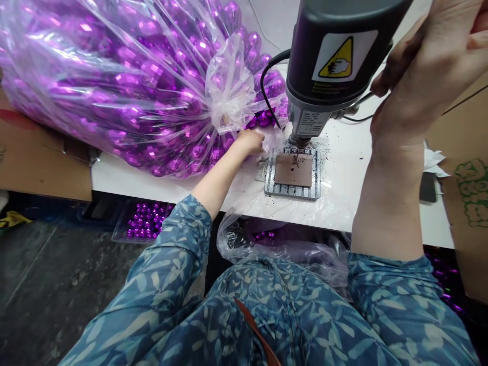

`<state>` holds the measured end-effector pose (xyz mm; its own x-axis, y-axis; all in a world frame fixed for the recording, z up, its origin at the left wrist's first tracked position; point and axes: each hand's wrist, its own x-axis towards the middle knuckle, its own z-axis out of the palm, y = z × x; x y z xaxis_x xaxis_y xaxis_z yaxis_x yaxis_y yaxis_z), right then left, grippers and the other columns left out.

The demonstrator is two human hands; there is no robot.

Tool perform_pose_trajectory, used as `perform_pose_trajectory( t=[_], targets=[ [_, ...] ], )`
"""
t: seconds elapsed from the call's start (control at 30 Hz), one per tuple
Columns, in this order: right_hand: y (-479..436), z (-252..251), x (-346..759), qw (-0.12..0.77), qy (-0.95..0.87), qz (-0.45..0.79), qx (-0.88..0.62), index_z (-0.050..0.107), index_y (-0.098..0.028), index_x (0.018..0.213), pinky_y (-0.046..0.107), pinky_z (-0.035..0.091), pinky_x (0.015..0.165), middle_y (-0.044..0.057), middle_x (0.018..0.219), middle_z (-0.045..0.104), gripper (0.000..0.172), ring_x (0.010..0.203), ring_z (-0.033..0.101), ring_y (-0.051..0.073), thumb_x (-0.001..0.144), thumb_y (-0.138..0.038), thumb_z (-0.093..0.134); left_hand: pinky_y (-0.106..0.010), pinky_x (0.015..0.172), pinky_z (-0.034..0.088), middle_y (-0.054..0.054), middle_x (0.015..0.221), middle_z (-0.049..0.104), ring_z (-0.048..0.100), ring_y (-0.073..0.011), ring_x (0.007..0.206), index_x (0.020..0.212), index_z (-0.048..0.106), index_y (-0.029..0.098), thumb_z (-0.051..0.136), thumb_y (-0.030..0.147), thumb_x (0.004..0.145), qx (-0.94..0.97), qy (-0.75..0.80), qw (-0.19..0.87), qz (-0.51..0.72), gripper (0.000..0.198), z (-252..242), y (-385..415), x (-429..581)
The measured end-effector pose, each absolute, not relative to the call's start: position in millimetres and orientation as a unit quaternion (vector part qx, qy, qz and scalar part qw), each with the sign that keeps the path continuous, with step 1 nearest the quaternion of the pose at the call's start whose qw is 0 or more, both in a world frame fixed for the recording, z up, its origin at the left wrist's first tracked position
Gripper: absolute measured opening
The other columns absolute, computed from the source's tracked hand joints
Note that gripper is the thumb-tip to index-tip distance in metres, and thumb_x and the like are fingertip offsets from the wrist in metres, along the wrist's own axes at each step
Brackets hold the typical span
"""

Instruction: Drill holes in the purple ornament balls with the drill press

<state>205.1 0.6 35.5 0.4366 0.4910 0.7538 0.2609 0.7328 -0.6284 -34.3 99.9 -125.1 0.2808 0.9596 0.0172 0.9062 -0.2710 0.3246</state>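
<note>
A large clear plastic bag (152,91) full of shiny purple balls fills the upper left. My left hand (251,141) is at the bag's opening, beside loose purple balls (263,119); its fingers are curled and whatever they hold is hidden. My right hand (415,76) is raised at the upper right beside the black drill press (335,51), fingers bent, with its grip partly out of view. Below the drill's chuck (301,141) lies a brown square block (293,171) with a small hole, on a slotted metal base (269,183).
Dark shavings lie around the base on the white table (133,180). Cardboard boxes (41,147) stand at both sides. A clear tray of purple balls (147,221) sits below the table's left part. Another plastic bag (282,249) hangs at the front edge.
</note>
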Motion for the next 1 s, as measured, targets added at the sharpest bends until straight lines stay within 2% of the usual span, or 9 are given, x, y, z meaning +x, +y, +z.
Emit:
perform_pose_trajectory(
  t=[0.07, 0.2, 0.3, 0.4, 0.53, 0.67, 0.77, 0.9, 1.0],
  targets=[
    [0.7, 36.3, 203.3, 0.795, -0.504, 0.086, -0.326, 0.021, -0.02, 0.07, 0.027, 0.019, 0.05, -0.004, 0.057, 0.014, 0.066, 0.045, 0.027, 0.001, 0.062, -0.08, 0.047, -0.065, 0.104, 0.051, -0.012, 0.09, 0.074, 0.072, -0.0463, 0.109, 0.073, 0.071, 0.019, 0.093, 0.017, 0.056, 0.782, 0.594, 0.13, 0.141, 0.029, -129.4, 99.9, -36.8],
    [-2.8, 38.3, 198.8, 0.796, -0.508, 0.071, -0.321, 0.016, -0.018, 0.068, 0.023, 0.026, 0.055, -0.002, 0.057, 0.014, 0.063, 0.054, 0.033, 0.0, 0.072, -0.071, 0.051, -0.051, 0.101, 0.056, -0.011, 0.11, 0.075, 0.072, -0.034, 0.109, 0.109, 0.075, 0.024, 0.084, 0.035, 0.078, 0.766, 0.534, 0.158, 0.321, 0.034, -132.1, 86.6, -47.0],
    [-3.6, 38.2, 199.1, 0.793, -0.512, 0.061, -0.323, 0.016, -0.018, 0.067, 0.022, 0.03, 0.058, 0.0, 0.056, 0.016, 0.061, 0.058, 0.034, 0.0, 0.076, -0.068, 0.05, -0.039, 0.097, 0.059, -0.007, 0.114, 0.076, 0.074, -0.0232, 0.106, 0.128, 0.067, 0.03, 0.074, 0.051, 0.091, 0.715, 0.439, 0.337, 0.426, 0.043, -126.9, 59.8, -48.4],
    [-4.1, 38.1, 200.7, 0.794, -0.508, 0.06, -0.329, 0.016, -0.018, 0.067, 0.022, 0.029, 0.057, -0.001, 0.055, 0.015, 0.065, 0.057, 0.033, 0.0, 0.072, -0.074, 0.05, -0.039, 0.098, 0.06, -0.007, 0.118, 0.075, 0.076, -0.0203, 0.106, 0.138, 0.061, 0.032, 0.062, 0.052, 0.1, 0.585, 0.395, 0.547, 0.45, 0.043, -121.6, 27.5, -40.1],
    [-10.4, 39.7, 199.8, 0.787, -0.505, 0.075, -0.347, 0.019, -0.019, 0.07, 0.022, 0.026, 0.056, -0.003, 0.055, 0.018, 0.071, 0.053, 0.032, -0.001, 0.065, -0.081, 0.052, -0.04, 0.106, 0.059, -0.009, 0.126, 0.074, 0.072, -0.0232, 0.121, 0.135, 0.064, 0.027, 0.059, 0.042, 0.104, 0.403, 0.36, 0.704, 0.46, 0.035, -121.2, -1.5, -24.2],
    [-21.0, 43.0, 195.0, 0.785, -0.503, 0.093, -0.35, 0.022, -0.019, 0.068, 0.022, 0.026, 0.057, -0.003, 0.055, 0.02, 0.074, 0.05, 0.031, -0.001, 0.056, -0.085, 0.054, -0.038, 0.106, 0.059, -0.004, 0.124, 0.075, 0.07, -0.0219, 0.126, 0.124, 0.071, 0.028, 0.063, 0.031, 0.102, 0.331, 0.354, 0.743, 0.462, 0.024, -122.7, -14.2, -13.0],
    [-26.5, 44.5, 192.1, 0.782, -0.504, 0.105, -0.352, 0.022, -0.019, 0.067, 0.022, 0.031, 0.061, -0.003, 0.055, 0.021, 0.074, 0.051, 0.034, -0.001, 0.053, -0.084, 0.055, -0.034, 0.1, 0.06, -0.002, 0.114, 0.078, 0.074, -0.0181, 0.114, 0.12, 0.071, 0.026, 0.065, 0.024, 0.1, 0.328, 0.35, 0.748, 0.458, 0.021, -122.2, -20.9, -8.5],
    [-25.8, 44.2, 191.9, 0.779, -0.505, 0.115, -0.354, 0.02, -0.018, 0.067, 0.021, 0.035, 0.063, -0.002, 0.055, 0.022, 0.078, 0.052, 0.036, -0.001, 0.05, -0.086, 0.053, -0.028, 0.094, 0.057, -0.004, 0.1, 0.079, 0.075, -0.0144, 0.097, 0.112, 0.072, 0.017, 0.071, 0.015, 0.091, 0.331, 0.364, 0.737, 0.463, 0.021, -122.8, -25.5, -4.4],
    [-22.1, 43.7, 193.6, 0.779, -0.503, 0.117, -0.354, 0.019, -0.018, 0.068, 0.021, 0.037, 0.063, -0.002, 0.055, 0.022, 0.08, 0.053, 0.038, -0.001, 0.047, -0.088, 0.051, -0.027, 0.088, 0.057, -0.002, 0.09, 0.077, 0.073, -0.0126, 0.082, 0.108, 0.068, 0.017, 0.07, 0.014, 0.089, 0.336, 0.375, 0.732, 0.459, 0.019, -124.9, -25.9, -1.2]
  ],
)
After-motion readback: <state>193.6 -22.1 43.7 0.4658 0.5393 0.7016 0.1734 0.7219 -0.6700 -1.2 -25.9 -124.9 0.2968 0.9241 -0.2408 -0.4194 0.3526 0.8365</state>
